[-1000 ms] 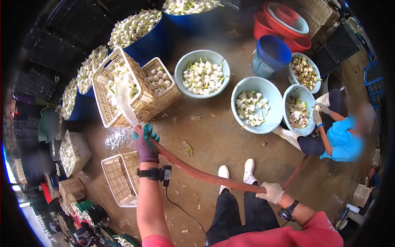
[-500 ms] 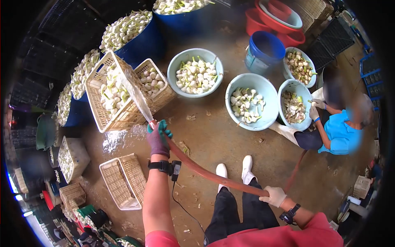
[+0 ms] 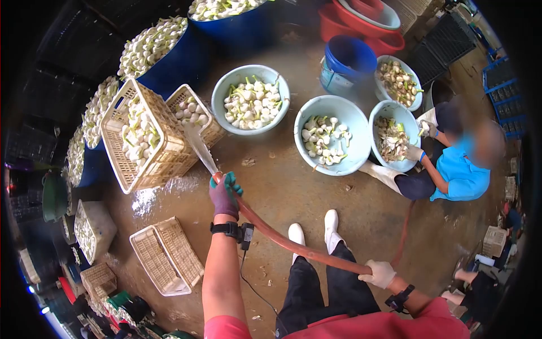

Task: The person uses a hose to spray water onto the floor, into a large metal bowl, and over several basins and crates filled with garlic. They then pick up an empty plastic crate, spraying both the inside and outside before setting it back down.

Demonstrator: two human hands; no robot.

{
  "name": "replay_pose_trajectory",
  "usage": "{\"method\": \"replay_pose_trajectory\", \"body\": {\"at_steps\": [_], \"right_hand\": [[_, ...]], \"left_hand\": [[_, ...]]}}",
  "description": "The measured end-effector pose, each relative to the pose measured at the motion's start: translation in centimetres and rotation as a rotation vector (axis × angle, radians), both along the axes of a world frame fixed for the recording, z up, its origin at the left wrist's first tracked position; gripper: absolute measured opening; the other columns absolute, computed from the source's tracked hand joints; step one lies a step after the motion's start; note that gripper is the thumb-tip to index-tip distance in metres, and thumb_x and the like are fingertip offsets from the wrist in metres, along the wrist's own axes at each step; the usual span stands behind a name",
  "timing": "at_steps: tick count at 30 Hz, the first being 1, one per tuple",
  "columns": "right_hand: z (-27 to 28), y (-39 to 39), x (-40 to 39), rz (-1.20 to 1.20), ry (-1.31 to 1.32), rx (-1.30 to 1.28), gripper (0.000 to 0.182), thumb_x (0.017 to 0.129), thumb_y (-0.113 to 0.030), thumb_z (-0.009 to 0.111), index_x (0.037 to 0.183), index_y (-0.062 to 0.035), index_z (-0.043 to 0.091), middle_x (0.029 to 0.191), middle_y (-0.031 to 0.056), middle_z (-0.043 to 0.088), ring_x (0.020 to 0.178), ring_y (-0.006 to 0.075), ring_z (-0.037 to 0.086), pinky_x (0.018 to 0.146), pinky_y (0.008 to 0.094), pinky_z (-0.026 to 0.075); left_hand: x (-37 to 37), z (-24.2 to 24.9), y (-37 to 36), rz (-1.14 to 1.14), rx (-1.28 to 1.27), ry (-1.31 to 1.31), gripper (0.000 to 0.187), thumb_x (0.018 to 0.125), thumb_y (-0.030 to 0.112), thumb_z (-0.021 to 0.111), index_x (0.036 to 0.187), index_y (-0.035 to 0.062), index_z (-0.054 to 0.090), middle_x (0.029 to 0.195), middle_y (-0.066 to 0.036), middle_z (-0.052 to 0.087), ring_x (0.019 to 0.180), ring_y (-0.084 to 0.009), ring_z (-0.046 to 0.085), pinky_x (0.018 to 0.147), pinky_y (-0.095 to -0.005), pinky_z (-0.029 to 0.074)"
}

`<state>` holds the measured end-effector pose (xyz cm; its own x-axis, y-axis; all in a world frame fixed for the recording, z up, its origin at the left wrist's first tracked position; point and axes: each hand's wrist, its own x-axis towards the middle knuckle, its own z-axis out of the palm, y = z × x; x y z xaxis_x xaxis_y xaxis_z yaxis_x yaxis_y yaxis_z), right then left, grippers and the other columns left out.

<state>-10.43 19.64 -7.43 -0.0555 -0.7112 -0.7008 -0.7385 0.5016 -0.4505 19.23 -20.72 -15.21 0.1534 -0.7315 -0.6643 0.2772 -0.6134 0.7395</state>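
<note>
My left hand (image 3: 224, 193), in a purple and green glove, is wrapped round a reddish-brown hose (image 3: 293, 247) near its mouth. A water jet (image 3: 201, 151) shoots from it toward the plastic crates. The tall cream crate (image 3: 164, 161) holds white garlic bulbs (image 3: 138, 133) and stands beside a smaller crate (image 3: 212, 133), also with bulbs. Farther back on the hose, my right hand (image 3: 379, 273), in a pale glove, is closed round it near my right hip. The hose curves across in front of my legs.
Pale blue basins (image 3: 251, 68) of garlic stand ahead. A co-worker (image 3: 463, 169) in blue sits at the right, hands over a basin (image 3: 395, 164). Blue tubs (image 3: 186, 65) heaped with garlic line the back left. Crates (image 3: 164, 257) without garlic lie on the wet floor (image 3: 271, 195).
The view has shifted, so the basins and crates appear farther left. The jet now strikes nearer the crates' close side, and looks shorter. The co-worker's hands have moved apart.
</note>
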Motion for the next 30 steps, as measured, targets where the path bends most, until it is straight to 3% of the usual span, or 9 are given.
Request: {"method": "replay_pose_trajectory", "body": {"at_steps": [6, 8, 12, 18, 26, 30], "right_hand": [[0.9, 3.2, -1.0, -0.028, 0.03, 0.094, 0.051, 0.071, -0.055, 0.06, 0.084, -0.0061, 0.057, 0.074, 0.0172, 0.061, 0.073, 0.0362, 0.059, 0.066, 0.0442, 0.045], [1.1, 5.0, -1.8, -0.068, 0.042, -0.035, 0.052, 0.071, -0.056, 0.06, 0.08, -0.005, 0.056, 0.071, 0.0176, 0.06, 0.071, 0.037, 0.059, 0.064, 0.0447, 0.045], [2.9, 6.5, -3.5, -0.057, 0.088, 0.028, 0.053, 0.07, -0.057, 0.06, 0.076, -0.0048, 0.055, 0.069, 0.0178, 0.059, 0.07, 0.038, 0.058, 0.063, 0.0449, 0.045], [4.4, 7.4, -4.8, -0.075, 0.049, 0.176, 0.056, 0.071, -0.06, 0.057, 0.076, -0.0046, 0.053, 0.069, 0.019, 0.059, 0.068, 0.0389, 0.058, 0.062, 0.0454, 0.045], [3.3, 6.1, -5.5, -0.18, -0.002, 0.082, 0.055, 0.072, -0.058, 0.057, 0.083, -0.0041, 0.056, 0.075, 0.0198, 0.06, 0.076, 0.0383, 0.059, 0.067, 0.0446, 0.045], [3.9, 4.9, -6.5, -0.162, -0.009, 0.183, 0.055, 0.073, -0.057, 0.057, 0.088, -0.0038, 0.057, 0.08, 0.0202, 0.061, 0.079, 0.0373, 0.059, 0.069, 0.0429, 0.045]], "left_hand": [[-7.1, 0.1, 0.3, -0.142, 0.019, 0.032, 0.013, 0.078, 0.009, 0.057, 0.086, 0.0105, 0.046, 0.063, -0.002, 0.05, 0.044, -0.0147, 0.045, 0.039, -0.0272, 0.039], [-9.2, -0.9, 0.9, -0.177, 0.051, 0.057, 0.013, 0.078, 0.008, 0.056, 0.085, 0.0103, 0.046, 0.063, -0.002, 0.05, 0.044, -0.0148, 0.045, 0.039, -0.0272, 0.039], [-12.2, -2.3, 2.4, -0.232, 0.117, 0.124, 0.012, 0.078, 0.008, 0.055, 0.085, 0.0096, 0.046, 0.063, -0.003, 0.05, 0.043, -0.0157, 0.046, 0.039, -0.0283, 0.039], [-13.9, -3.0, 4.3, -0.279, 0.217, 0.115, 0.01, 0.078, 0.008, 0.054, 0.086, 0.0087, 0.047, 0.063, -0.003, 0.05, 0.043, -0.016, 0.045, 0.039, -0.0291, 0.039], [-14.7, -1.3, 1.6, -0.206, 0.061, 0.058, 0.013, 0.078, 0.009, 0.056, 0.086, 0.0101, 0.046, 0.063, -0.003, 0.05, 0.043, -0.0153, 0.046, 0.039, -0.0288, 0.04], [-13.5, -1.9, 2.1, -0.142, 0.048, 0.017, 0.013, 0.079, 0.01, 0.056, 0.087, 0.0111, 0.046, 0.063, -0.002, 0.05, 0.045, -0.0159, 0.047, 0.039, -0.0284, 0.039]]}}
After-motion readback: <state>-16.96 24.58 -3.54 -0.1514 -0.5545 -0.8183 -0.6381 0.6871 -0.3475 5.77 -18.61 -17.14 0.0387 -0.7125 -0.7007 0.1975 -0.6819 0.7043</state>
